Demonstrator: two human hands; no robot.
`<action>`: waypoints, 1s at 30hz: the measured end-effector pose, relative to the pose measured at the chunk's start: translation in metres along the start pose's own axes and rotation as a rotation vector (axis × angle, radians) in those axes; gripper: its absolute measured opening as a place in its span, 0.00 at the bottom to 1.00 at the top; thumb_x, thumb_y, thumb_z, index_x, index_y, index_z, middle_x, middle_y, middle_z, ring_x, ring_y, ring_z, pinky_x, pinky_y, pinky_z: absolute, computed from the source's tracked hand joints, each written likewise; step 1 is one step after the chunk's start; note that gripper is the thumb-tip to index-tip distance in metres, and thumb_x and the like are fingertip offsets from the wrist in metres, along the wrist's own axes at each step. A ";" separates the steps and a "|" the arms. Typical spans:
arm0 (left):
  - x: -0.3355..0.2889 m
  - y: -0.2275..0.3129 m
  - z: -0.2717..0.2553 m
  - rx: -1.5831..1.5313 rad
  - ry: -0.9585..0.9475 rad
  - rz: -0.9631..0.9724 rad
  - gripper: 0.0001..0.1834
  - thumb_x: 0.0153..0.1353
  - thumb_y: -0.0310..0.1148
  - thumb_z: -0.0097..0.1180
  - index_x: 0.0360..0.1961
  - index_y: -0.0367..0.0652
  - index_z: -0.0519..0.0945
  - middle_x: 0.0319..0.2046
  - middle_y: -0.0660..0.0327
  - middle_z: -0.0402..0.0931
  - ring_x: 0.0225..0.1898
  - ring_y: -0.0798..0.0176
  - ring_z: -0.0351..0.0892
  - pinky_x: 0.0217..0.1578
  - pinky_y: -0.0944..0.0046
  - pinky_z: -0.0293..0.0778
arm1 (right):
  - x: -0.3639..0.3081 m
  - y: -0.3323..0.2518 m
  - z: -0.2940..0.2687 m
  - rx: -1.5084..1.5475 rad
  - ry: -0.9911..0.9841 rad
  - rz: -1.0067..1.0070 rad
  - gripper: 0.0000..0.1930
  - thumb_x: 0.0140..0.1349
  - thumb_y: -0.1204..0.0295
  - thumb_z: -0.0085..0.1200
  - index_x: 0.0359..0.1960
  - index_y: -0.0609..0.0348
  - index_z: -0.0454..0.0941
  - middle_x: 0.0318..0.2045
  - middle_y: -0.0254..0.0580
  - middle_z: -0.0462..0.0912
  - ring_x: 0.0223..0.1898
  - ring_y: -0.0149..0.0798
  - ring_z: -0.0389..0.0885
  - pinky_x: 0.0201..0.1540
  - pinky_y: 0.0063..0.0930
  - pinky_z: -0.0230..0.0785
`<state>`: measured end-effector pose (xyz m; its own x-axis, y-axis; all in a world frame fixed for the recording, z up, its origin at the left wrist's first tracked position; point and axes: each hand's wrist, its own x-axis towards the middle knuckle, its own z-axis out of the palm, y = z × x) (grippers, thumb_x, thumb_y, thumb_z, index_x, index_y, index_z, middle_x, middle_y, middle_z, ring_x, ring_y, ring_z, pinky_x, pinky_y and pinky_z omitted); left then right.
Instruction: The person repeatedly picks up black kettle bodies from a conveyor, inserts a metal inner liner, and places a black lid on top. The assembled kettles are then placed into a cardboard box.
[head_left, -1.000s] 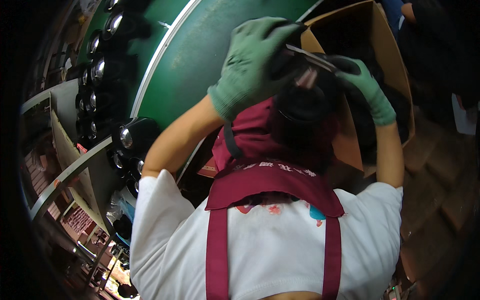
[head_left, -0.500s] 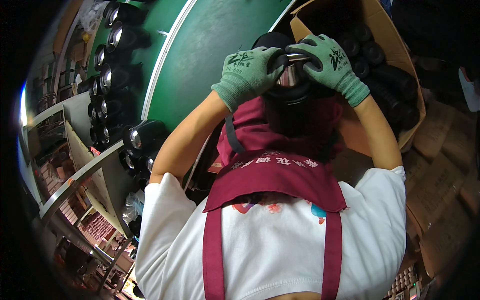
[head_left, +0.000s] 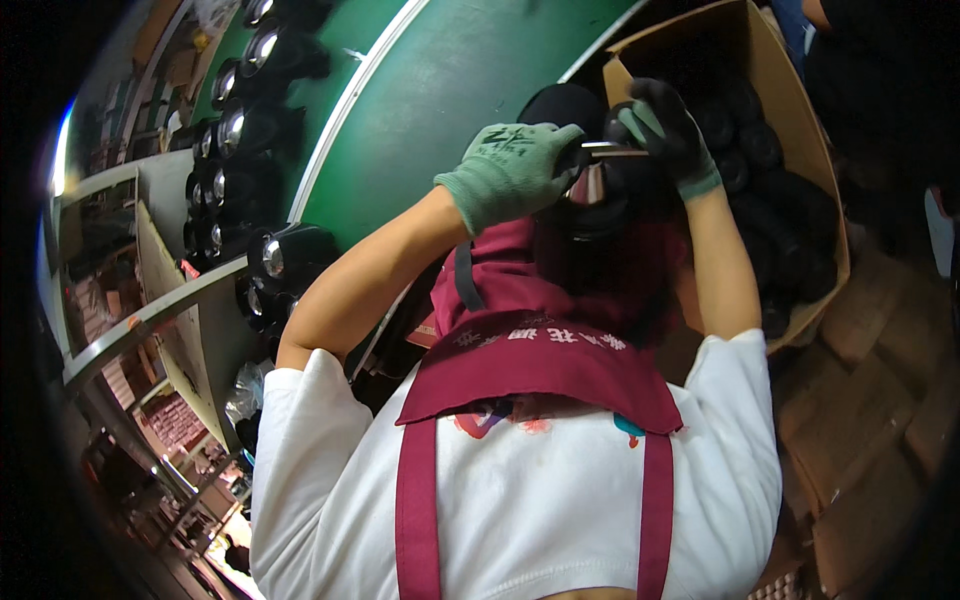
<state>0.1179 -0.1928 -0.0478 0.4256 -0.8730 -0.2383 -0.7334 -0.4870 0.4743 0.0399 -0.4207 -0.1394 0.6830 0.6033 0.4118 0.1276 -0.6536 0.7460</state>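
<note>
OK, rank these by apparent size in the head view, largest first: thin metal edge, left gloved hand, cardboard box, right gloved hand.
1. Cardboard box
2. Left gloved hand and right gloved hand: close in size; their differing poses make ranking unsure
3. Thin metal edge

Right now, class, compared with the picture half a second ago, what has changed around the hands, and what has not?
The right hand has turned so its dark palm side shows, fingers pointing up; more of the metal strip is visible. Whether that hand let go is unclear. The left hand still grips the strip's left end. The cardboard box and green bench stayed put.
</note>
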 end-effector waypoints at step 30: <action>-0.018 0.005 -0.041 -0.950 -0.416 -0.518 0.29 0.64 0.57 0.52 0.61 0.54 0.73 0.53 0.68 0.71 0.47 0.69 0.70 0.48 0.65 0.71 | 0.097 -0.059 0.008 1.751 -0.661 0.918 0.30 0.69 0.45 0.36 0.51 0.57 0.78 0.51 0.53 0.80 0.54 0.56 0.76 0.58 0.42 0.67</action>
<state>0.1286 -0.1787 -0.0064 0.2218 -0.6024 -0.7667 0.2464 -0.7262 0.6418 0.1042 -0.3270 -0.1480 0.9766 -0.0309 -0.2129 -0.2007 -0.4872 -0.8499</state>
